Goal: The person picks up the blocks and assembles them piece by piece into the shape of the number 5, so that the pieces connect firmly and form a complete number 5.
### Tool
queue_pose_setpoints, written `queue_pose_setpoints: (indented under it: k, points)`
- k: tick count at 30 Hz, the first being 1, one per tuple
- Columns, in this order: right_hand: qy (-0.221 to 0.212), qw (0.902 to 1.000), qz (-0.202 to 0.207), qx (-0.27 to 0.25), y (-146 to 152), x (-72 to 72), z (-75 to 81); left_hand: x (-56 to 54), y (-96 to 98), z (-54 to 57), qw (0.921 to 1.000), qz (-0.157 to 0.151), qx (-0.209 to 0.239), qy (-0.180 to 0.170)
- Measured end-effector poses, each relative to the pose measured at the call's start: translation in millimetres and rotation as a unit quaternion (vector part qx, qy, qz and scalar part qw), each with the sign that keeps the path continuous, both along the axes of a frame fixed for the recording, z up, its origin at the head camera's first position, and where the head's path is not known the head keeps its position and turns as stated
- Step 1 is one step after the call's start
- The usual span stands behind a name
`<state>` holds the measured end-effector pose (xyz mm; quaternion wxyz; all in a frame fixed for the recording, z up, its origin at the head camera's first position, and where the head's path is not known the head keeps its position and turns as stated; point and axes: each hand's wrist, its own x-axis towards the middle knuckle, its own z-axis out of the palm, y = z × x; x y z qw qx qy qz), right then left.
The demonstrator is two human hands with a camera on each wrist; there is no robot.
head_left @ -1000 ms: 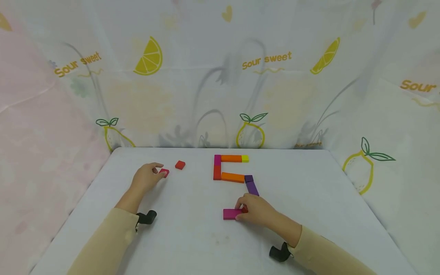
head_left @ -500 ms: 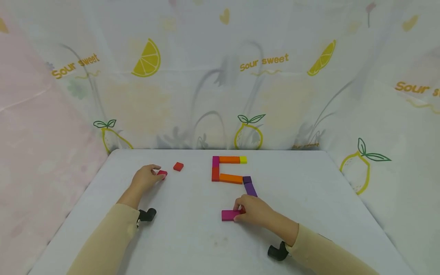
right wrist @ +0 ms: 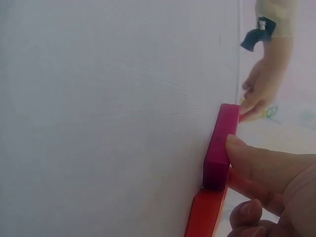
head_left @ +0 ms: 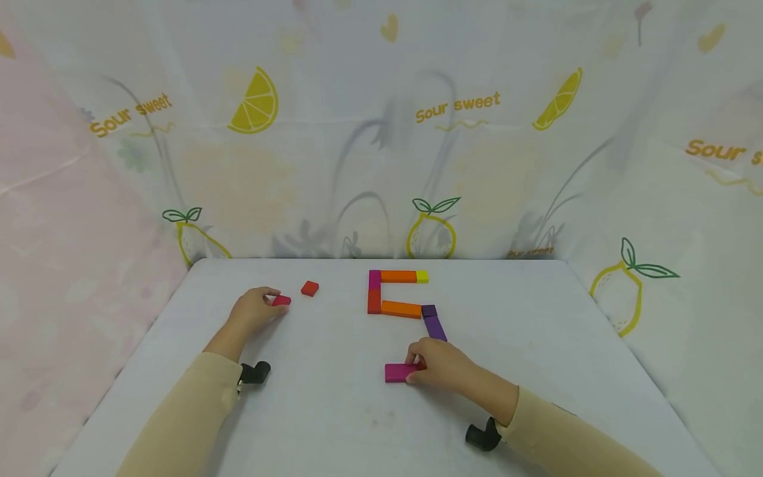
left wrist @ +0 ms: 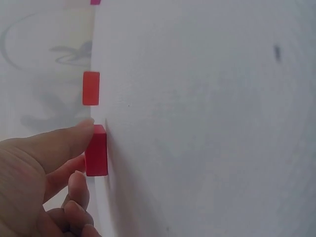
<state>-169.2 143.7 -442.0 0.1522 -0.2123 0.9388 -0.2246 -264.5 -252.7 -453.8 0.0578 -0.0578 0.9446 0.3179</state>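
Note:
At the left of the table, my left hand (head_left: 252, 310) pinches a small pinkish-red block (head_left: 281, 301) between thumb and fingers. The left wrist view shows that block (left wrist: 97, 153) close to the white surface, with an orange-red block (left wrist: 91, 89) just beyond it. My right hand (head_left: 444, 364), near the middle front, pinches a longer magenta block (head_left: 398, 373) lying on the table. Against the magenta block's near end in the right wrist view sits a red-orange block (right wrist: 203, 215). My right fingers partly cover both blocks in the head view.
Behind my right hand lies a line of blocks: yellow (head_left: 422, 277), orange (head_left: 398, 276), magenta (head_left: 374, 278), red (head_left: 373, 302), a second orange (head_left: 401, 309), dark purple (head_left: 429, 311) and purple (head_left: 435, 328). A printed cloth (head_left: 334, 165) rises behind the white table (head_left: 334, 424).
The pinkish-red block has turned slightly in my left fingers. My right hand stays at the magenta block. The whole head view has shifted a little.

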Motion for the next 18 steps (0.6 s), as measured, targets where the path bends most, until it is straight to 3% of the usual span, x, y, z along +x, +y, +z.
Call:
queue_pose_setpoints:
  k: [18]
  points:
    - [-0.007, 1.0, -0.002, 0.003, -1.2, 0.0, 2.2, 1.9, 3.9, 0.9, 1.0, 0.008, 0.005, -0.003]
